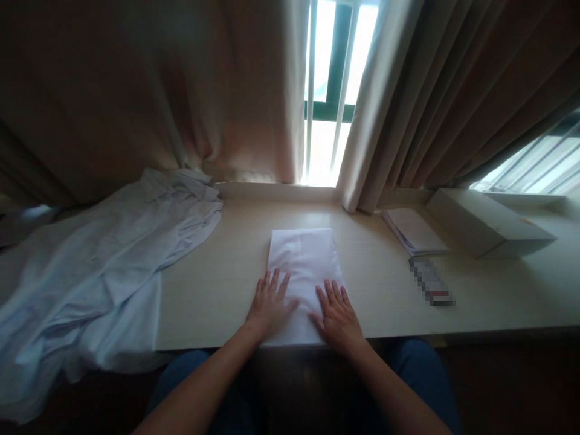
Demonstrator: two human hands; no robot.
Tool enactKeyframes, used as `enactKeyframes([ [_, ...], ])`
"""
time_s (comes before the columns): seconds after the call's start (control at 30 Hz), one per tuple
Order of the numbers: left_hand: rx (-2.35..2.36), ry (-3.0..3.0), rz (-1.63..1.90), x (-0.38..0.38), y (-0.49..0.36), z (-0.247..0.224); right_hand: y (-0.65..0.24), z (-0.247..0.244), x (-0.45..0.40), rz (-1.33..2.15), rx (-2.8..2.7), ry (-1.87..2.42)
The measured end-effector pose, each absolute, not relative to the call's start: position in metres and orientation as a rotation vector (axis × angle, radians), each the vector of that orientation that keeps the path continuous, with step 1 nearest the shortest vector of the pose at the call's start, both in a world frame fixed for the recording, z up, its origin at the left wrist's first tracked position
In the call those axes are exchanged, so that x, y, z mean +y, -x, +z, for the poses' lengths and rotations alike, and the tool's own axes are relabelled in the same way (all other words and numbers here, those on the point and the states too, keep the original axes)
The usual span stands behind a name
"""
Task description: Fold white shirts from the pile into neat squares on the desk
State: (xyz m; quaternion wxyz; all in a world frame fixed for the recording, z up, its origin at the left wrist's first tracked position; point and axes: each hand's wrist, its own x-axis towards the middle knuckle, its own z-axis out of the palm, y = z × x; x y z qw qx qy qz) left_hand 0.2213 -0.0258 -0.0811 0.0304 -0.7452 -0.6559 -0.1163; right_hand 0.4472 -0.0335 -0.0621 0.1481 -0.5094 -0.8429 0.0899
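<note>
A white cloth folded into a flat rectangle (302,254) lies on the pale table in front of me, its near end at the table's front edge. My left hand (270,305) rests flat on its left side, fingers spread, the thumb slightly blurred. On the right side of the cloth lies my right hand (336,313), palm down with the fingers stretched out. Neither hand grips anything. Soft wrinkles run across the fabric between the two hands.
A loose heap of white cloth (113,254) covers the table's left side and hangs over its front edge. To the right are a folded white stack (414,231), a pixelated object (431,281) and a pale box (484,223). Curtains (254,90) hang behind the table (203,302).
</note>
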Motion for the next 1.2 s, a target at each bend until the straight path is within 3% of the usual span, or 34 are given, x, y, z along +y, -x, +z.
enactKeyframes([
  [0.33,-1.96,2.281,-0.395,-0.028,-0.22,-0.082,-0.434,-0.068,-0.013,0.231,-2.415,1.484],
  [0.87,-1.938,2.259,-0.378,-0.029,-0.215,-0.084,-0.394,-0.074,0.182,0.332,-2.245,1.896],
  [1.2,-1.982,2.256,-0.42,-0.031,-0.217,-0.083,-0.389,-0.076,0.182,0.266,-2.238,1.891],
])
